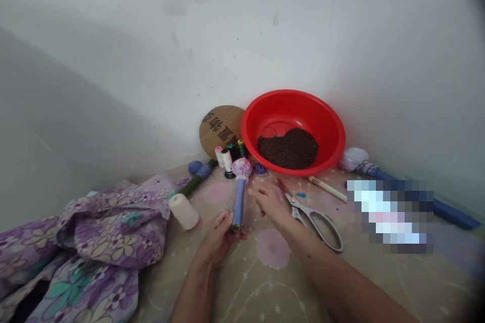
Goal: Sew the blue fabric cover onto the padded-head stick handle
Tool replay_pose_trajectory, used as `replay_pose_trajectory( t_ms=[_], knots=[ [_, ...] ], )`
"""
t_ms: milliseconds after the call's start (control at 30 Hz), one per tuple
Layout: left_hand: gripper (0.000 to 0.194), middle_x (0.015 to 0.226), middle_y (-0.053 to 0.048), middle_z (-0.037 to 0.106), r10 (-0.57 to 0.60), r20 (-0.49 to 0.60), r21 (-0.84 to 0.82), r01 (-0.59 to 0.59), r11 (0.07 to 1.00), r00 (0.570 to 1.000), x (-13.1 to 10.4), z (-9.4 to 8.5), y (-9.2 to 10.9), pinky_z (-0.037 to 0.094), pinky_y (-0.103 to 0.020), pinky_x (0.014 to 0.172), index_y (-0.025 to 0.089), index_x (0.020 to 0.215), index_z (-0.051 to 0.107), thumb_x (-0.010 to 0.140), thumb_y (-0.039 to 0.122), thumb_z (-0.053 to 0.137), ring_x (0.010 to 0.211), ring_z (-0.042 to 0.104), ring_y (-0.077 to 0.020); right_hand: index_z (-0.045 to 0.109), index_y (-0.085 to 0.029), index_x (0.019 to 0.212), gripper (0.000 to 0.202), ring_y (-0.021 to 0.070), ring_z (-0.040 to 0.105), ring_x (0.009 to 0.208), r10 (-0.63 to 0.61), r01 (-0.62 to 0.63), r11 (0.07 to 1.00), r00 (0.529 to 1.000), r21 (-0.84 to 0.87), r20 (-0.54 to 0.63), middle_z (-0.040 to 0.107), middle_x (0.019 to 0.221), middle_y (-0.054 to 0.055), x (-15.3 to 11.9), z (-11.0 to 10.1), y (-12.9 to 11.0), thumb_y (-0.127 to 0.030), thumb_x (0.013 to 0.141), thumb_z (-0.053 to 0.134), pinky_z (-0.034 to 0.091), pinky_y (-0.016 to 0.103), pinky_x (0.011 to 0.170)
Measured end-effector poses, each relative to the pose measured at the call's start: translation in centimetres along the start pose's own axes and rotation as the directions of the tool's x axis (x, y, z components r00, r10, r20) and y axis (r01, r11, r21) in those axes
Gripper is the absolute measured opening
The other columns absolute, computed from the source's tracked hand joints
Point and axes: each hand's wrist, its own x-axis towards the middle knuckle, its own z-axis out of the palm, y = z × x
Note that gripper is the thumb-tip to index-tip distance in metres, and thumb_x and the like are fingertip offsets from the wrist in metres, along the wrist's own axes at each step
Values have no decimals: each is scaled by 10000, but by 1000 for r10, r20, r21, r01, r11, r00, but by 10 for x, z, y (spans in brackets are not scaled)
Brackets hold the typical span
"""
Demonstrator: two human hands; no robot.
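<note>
A short stick wrapped in blue, with a round floral cloth head at its far end, lies pointing away over the patterned cover. Around its near end my left hand is closed, the fingers partly hidden beneath. My right hand is just right of the stick, below the cloth head, with its thumb and index finger pressed together; anything between them is too small to make out. Large scissors lie right of my right hand. A white thread cone lies on its side left of my left hand.
A red basin holding dark grains stands by the wall. Beside it are a cardboard disc and several thread spools. Floral fabric covers the left. A blue-wrapped stick and a blurred patch are at right.
</note>
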Motion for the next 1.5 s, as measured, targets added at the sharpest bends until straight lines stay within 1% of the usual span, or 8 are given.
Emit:
replay_pose_trajectory(
  t_ms=[100, 333, 533, 700, 800, 933, 1100, 1500],
  knots=[
    [188, 587, -2, 502, 7, 8, -40, -6, 999, 1000, -1, -1, -1, 446, -299, 566, 144, 623, 488, 713, 301, 538, 541, 496, -111, 470, -192, 555, 86, 58, 319, 324, -108, 105, 993, 993, -56, -58, 359, 386, -83, -10, -1, -8, -181, 626, 517, 283, 195, 331],
    [161, 601, -12, 515, -34, -40, -93, 30, 995, 999, -1, 1, 2, 452, -299, 579, 136, 640, 502, 705, 274, 552, 566, 503, -112, 554, -169, 559, 127, 51, 341, 335, -240, 240, 966, 971, -99, 13, 448, 454, -43, -46, 4, -15, -228, 660, 507, 252, 190, 332],
    [143, 615, -7, 523, -43, -19, -112, 41, 993, 999, -1, 3, -3, 449, -282, 579, 135, 641, 512, 710, 254, 548, 556, 503, -102, 612, -175, 585, 165, 70, 339, 377, -219, 221, 970, 975, -97, 38, 392, 400, -46, -68, 9, 9, -239, 684, 497, 250, 195, 370],
    [127, 642, -12, 551, -4, -36, -153, -1, 988, 999, 0, 0, -12, 444, -281, 621, 135, 663, 511, 743, 233, 511, 598, 522, -104, 669, -180, 691, 192, 129, 490, 546, -216, 218, 956, 976, -199, 34, 526, 488, -8, -76, 12, 28, -211, 684, 480, 360, 208, 486],
    [144, 630, -19, 549, 9, -29, -126, -12, 992, 1000, -1, -2, -12, 438, -267, 595, 130, 659, 508, 753, 239, 496, 598, 522, -112, 673, -178, 813, 252, 155, 543, 652, -221, 230, 935, 973, -269, 63, 626, 656, 19, -82, 10, 29, -214, 701, 450, 410, 243, 595],
    [154, 613, -20, 543, 21, -20, -112, -23, 993, 1000, -3, -1, -9, 428, -258, 569, 131, 641, 498, 756, 234, 491, 584, 515, -113, 651, -196, 908, 291, 175, 573, 702, -205, 228, 917, 973, -328, 103, 661, 774, 28, -85, 7, 28, -249, 714, 442, 434, 278, 643],
    [161, 574, -12, 540, 26, -42, -126, -32, 992, 999, -3, 0, -10, 410, -228, 517, 130, 620, 494, 750, 223, 499, 550, 510, -105, 634, -242, 941, 284, 196, 583, 749, -209, 234, 913, 972, -333, 111, 664, 839, 15, -83, 6, 30, -271, 706, 478, 451, 300, 661],
    [101, 617, -8, 552, -11, -102, -152, -5, 988, 995, -2, -4, -12, 423, -204, 512, 126, 661, 512, 705, 203, 560, 539, 513, -86, 617, -240, 961, 290, 195, 579, 846, -197, 243, 928, 964, -282, 181, 645, 921, 2, -88, 10, 28, -208, 718, 462, 442, 324, 748]
  ],
)
